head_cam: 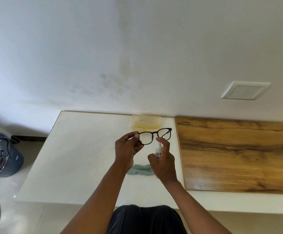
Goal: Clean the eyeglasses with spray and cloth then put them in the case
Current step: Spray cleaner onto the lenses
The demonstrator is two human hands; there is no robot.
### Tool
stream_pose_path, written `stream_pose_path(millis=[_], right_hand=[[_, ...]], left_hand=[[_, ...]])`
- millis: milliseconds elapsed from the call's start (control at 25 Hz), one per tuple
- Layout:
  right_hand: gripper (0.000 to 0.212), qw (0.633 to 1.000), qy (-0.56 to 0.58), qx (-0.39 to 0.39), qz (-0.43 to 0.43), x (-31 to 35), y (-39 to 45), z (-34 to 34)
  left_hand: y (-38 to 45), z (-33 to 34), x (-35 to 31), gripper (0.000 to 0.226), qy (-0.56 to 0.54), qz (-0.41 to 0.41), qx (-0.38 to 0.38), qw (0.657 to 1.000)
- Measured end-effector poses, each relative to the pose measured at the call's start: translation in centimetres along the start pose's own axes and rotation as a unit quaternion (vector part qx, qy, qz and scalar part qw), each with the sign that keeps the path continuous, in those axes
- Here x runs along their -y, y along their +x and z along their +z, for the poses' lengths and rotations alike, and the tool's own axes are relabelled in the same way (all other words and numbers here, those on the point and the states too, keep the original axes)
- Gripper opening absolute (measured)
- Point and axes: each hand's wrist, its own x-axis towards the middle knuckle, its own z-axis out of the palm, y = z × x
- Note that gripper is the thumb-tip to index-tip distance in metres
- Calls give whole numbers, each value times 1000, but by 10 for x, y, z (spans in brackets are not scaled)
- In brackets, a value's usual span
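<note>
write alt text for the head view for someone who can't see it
The left hand holds black glasses by one end while the right hand aims a small spray bottle at them. Below the hands a grey-green cloth lies on the white table; a yellowish case sits by the wall.

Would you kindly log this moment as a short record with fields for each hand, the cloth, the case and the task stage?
left hand: holds black eyeglasses by one end, raised over the white table
right hand: grips spray bottle, nozzle near a lens
cloth: grey-green, crumpled on table, untouched
case: translucent yellow, against the wall
stage: spraying; wiping not begun
</note>
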Motion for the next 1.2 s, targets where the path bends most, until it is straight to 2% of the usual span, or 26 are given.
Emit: stream_pose_path(millis=[360, 800, 1200], right_hand=[[57, 995, -69, 41, -56, 13, 5, 6], [52, 995, -73, 40, -50, 13, 6, 7], [52, 993, -89, -69, -14, -3, 15, -21]], left_hand=[[-6, 1, 0, 10, -2, -4, 1, 1000], [-6, -2, 1, 12, -3, -9, -8, 1000], [-6, -4, 1, 10, -10, -16, -9, 1000]])
